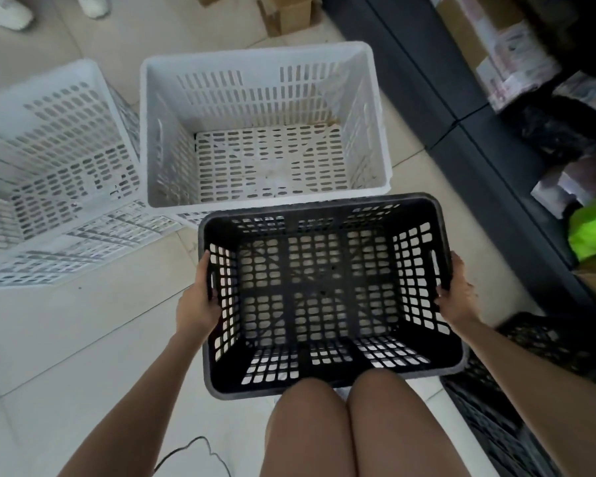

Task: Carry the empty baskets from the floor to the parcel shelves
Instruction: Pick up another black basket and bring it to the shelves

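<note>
I hold an empty black slotted basket [324, 297] in front of my knees. My left hand [198, 297] grips its left wall at the handle slot, and my right hand [456, 294] grips its right wall. Just beyond it an empty white basket [262, 125] stands upright on the tiled floor. Another white basket [49, 166] lies tilted at the left. The dark parcel shelves [496, 132] run along the right side, loaded with parcels.
Another black basket [530, 390] sits on the floor at the lower right beside the shelves. Cardboard boxes [286, 12] stand at the top centre. Someone's white shoes [7, 12] show at the top left. A thin black cable [193, 452] lies on the tiles near my legs.
</note>
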The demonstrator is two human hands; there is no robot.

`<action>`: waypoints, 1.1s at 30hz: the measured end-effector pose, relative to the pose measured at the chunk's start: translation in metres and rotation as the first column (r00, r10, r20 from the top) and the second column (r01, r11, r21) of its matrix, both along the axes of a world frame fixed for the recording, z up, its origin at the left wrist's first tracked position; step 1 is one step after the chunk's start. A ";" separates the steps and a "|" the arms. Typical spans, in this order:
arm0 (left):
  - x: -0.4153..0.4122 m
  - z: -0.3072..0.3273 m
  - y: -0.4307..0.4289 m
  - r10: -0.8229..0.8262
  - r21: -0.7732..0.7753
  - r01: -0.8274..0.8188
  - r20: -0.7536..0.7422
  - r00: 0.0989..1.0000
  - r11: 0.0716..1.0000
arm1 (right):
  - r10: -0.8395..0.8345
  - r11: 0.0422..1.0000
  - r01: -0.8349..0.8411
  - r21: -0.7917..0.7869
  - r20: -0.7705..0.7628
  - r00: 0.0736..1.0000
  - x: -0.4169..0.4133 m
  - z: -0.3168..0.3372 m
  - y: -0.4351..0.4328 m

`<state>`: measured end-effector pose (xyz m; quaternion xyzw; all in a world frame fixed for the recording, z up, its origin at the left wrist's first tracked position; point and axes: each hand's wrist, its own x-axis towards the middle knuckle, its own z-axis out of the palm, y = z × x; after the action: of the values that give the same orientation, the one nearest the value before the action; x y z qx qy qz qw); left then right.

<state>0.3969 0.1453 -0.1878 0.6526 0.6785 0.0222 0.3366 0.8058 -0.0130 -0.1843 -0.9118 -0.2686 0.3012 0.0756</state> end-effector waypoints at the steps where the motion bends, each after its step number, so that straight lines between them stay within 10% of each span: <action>1: -0.001 0.005 0.000 -0.020 0.002 0.020 0.006 1.000 1.000 | -0.021 1.000 0.021 0.009 0.004 1.000 0.000 0.005 -0.003; 22: 0.012 0.316 0.054 -0.099 0.128 0.094 0.035 0.995 0.987 | -0.206 0.960 0.182 0.214 0.096 0.974 -0.023 0.340 -0.048; 33: 0.069 0.453 0.038 -0.258 0.303 0.216 0.106 0.960 0.928 | -0.505 0.770 0.407 0.491 0.080 0.859 -0.035 0.434 -0.137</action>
<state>0.4654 0.1829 0.2650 0.7687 0.5578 0.1273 0.2860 0.7706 -0.1501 0.2494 -0.9318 -0.1074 0.1050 0.3306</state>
